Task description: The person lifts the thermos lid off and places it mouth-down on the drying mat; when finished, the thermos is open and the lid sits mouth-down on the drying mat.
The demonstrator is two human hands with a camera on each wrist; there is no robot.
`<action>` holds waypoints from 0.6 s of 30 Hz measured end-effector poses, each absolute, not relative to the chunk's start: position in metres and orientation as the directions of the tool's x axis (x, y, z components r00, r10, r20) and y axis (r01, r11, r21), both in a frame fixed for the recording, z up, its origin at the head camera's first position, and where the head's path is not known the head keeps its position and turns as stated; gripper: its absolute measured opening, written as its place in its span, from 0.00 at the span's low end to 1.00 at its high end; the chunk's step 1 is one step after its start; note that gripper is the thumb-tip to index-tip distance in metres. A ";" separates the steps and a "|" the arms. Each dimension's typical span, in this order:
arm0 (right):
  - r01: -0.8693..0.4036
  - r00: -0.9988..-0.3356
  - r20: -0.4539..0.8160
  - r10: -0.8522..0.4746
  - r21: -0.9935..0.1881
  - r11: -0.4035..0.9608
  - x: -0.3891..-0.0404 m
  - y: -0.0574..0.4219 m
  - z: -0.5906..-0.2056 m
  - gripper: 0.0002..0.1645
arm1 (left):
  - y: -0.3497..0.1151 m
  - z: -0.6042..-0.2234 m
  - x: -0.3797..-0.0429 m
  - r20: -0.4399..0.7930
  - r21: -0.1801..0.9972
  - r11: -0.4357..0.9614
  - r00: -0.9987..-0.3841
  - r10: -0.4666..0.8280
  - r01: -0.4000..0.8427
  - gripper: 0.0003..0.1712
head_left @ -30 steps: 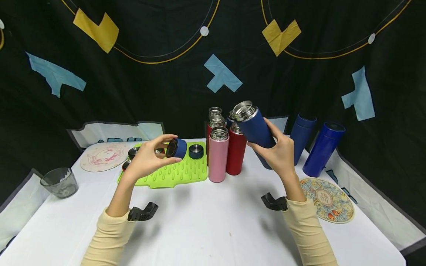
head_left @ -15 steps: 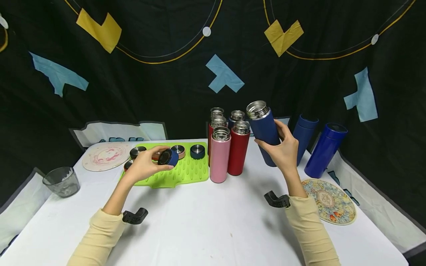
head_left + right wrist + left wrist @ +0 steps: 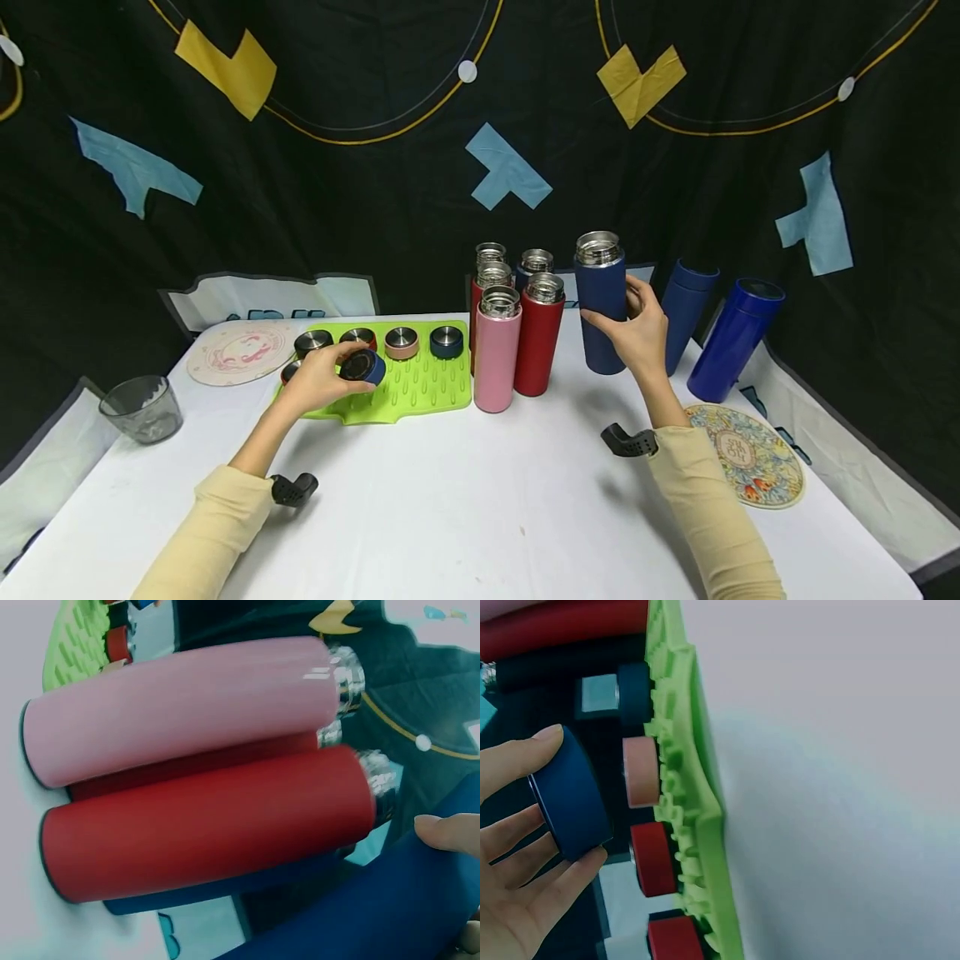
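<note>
My left hand (image 3: 318,379) pinches a dark blue bottle lid (image 3: 570,796) between thumb and fingers, just above the green drying mat (image 3: 420,392). On that mat sit several other lids, among them a pink lid (image 3: 401,343), a red-sided lid (image 3: 652,859) and a navy lid (image 3: 446,342). My right hand (image 3: 637,333) grips a lidless navy thermos bottle (image 3: 602,300), held nearly upright, its steel neck uncovered. To its left stand lidless bottles: a pink bottle (image 3: 497,358), a red bottle (image 3: 538,346) and others partly hidden behind them.
Two capped blue bottles, one matte (image 3: 686,312) and one glossy (image 3: 735,342), stand at the right. A flowered round mat (image 3: 750,458) lies in front of them. At the left are a grey glass (image 3: 142,412) and a pink-printed round mat (image 3: 240,354).
My left hand has moved left and down with the blue lid, over the green mat. My right hand has carried the navy bottle right, bringing it from tilted to nearly upright.
</note>
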State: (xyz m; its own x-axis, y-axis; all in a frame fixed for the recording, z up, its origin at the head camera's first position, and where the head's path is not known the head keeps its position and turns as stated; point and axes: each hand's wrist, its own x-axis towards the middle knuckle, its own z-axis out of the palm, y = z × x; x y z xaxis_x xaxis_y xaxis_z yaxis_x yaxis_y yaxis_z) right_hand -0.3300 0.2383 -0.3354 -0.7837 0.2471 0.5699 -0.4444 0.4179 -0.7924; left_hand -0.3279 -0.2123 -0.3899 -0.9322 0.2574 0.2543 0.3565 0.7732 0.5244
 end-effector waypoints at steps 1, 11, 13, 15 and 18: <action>-0.427 -0.796 0.549 0.255 -0.807 0.408 -0.332 0.239 -0.336 0.45 | -0.213 -0.391 -0.329 0.254 0.518 0.779 -0.933 0.255 0.354 0.42; -0.287 -0.858 0.384 0.340 -0.909 0.302 -0.351 0.243 -0.346 0.50 | -0.217 -0.403 -0.340 0.250 0.491 0.807 -0.940 0.231 0.328 0.42; -0.281 -0.860 0.371 0.350 -0.917 0.283 -0.355 0.243 -0.349 0.51 | -0.218 -0.406 -0.343 0.249 0.490 0.811 -0.943 0.222 0.320 0.42; -0.280 -0.856 0.368 0.362 -0.920 0.273 -0.358 0.243 -0.353 0.51 | -0.219 -0.409 -0.345 0.250 0.483 0.816 -0.943 0.219 0.317 0.42; -0.291 -0.851 0.370 0.373 -0.923 0.253 -0.364 0.242 -0.358 0.50 | -0.220 -0.412 -0.348 0.244 0.478 0.824 -0.947 0.209 0.305 0.42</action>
